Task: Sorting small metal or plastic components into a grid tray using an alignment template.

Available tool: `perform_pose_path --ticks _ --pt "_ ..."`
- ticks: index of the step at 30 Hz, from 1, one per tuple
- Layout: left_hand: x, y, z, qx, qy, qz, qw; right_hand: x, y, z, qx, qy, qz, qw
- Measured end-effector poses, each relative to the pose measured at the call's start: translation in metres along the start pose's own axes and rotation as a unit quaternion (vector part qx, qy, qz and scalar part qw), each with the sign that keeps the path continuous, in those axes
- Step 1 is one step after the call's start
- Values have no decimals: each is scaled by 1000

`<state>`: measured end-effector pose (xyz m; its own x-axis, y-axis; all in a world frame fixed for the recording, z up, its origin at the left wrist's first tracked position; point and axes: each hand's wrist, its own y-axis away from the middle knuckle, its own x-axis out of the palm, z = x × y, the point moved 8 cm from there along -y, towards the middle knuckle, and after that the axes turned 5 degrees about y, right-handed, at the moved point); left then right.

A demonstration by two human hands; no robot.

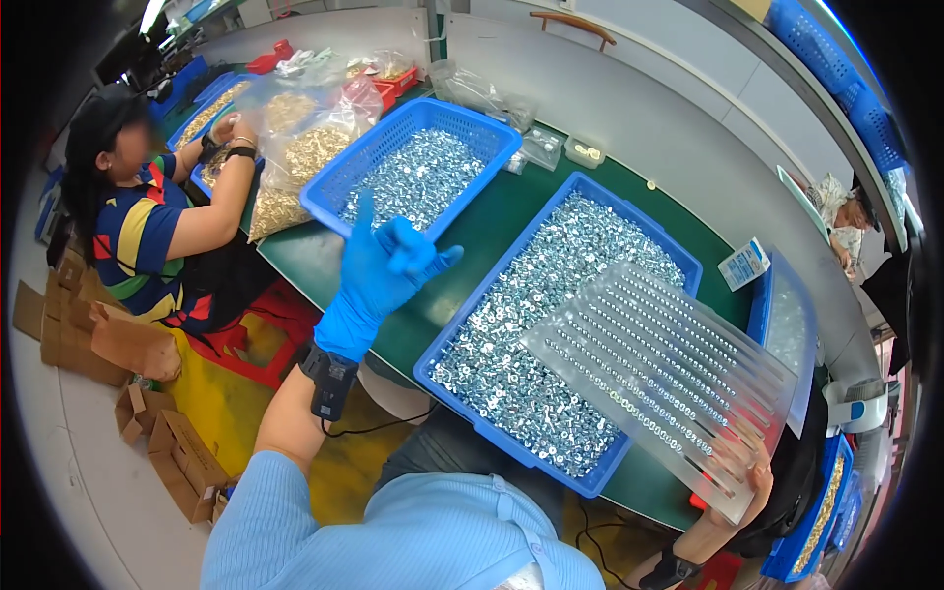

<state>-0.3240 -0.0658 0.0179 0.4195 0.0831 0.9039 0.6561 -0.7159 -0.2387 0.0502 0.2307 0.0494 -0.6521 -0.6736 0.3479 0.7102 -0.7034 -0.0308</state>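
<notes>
My left hand point(388, 265), in a blue glove, is raised at the near side of a blue basket point(484, 185) of small silvery metal pieces. Its index finger points up, the thumb sticks out, and nothing shows in it. Bare, my right hand point(744, 475) grips the near right corner of a clear plastic plate point(562, 346). Rows of small round metal parts point(649, 339) line the plate's slots. The plate is tilted over the right side of a large blue bin point(500, 272) full of small silvery screw-like pieces point(531, 334), hiding some of them.
On the left a co-worker point(147, 216) handles things beside clear bags of gold-coloured pieces point(310, 152). A small white-and-blue box point(744, 264) stands beyond the bin on the green table point(393, 334). Cardboard boxes point(182, 457) lie on the floor at left.
</notes>
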Motion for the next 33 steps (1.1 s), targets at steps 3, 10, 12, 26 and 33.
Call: perform_pose_path --ticks 3,10,12,26,33 --pt "-16 11 19 -34 -81 -174 981 -2 6 0 2 -12 5 1000" --pt "-12 50 37 -49 -361 -144 920 -18 5 -25 60 32 112 991" --pt "-20 57 53 -54 -302 -111 945 -22 7 -27 85 33 153 984" --pt "12 78 -95 138 6 118 983 56 -70 -81 150 -69 244 956" --pt "98 65 -128 131 -52 430 892 54 -80 -79 186 -73 208 958"
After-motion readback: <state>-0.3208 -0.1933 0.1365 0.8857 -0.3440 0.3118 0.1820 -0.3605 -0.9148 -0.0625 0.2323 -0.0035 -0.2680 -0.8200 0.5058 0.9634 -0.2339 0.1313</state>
